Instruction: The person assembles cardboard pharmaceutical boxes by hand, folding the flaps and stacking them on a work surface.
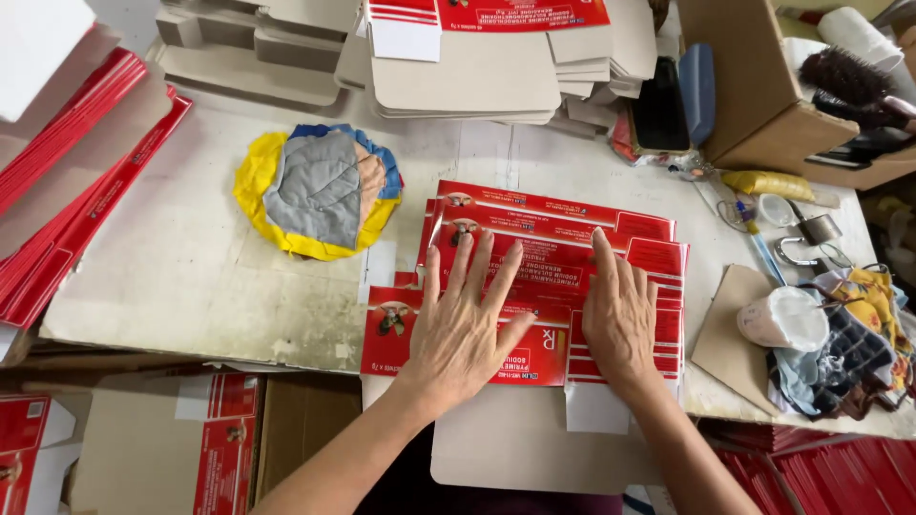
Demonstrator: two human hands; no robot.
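Two hands are pressing flat on a fanned pile of red carton blanks (563,243) at the near edge of the worktop (191,277); left hand (463,329) is lying palm down, fingers spread, on the front blank; right hand (620,315) is lying palm down just beside it on the blanks' right part; neither grip is closing on anything, both fully open and only pressing; blanks are lying unfolded, overlapping stepwise away from the person, long axis running left-right across the view, print upside down toward the camera, white flaps hanging over the worktop edge; judging by this, the pile is spread but no blank here is folded yet; more grey-backed blanks (458,67) are stacked at the far side and red ones (67,181) at the left, so plenty looks left; round cloth pad (320,191) is sitting near the pile, left of it; cardboard box (763,95) is standing far right.
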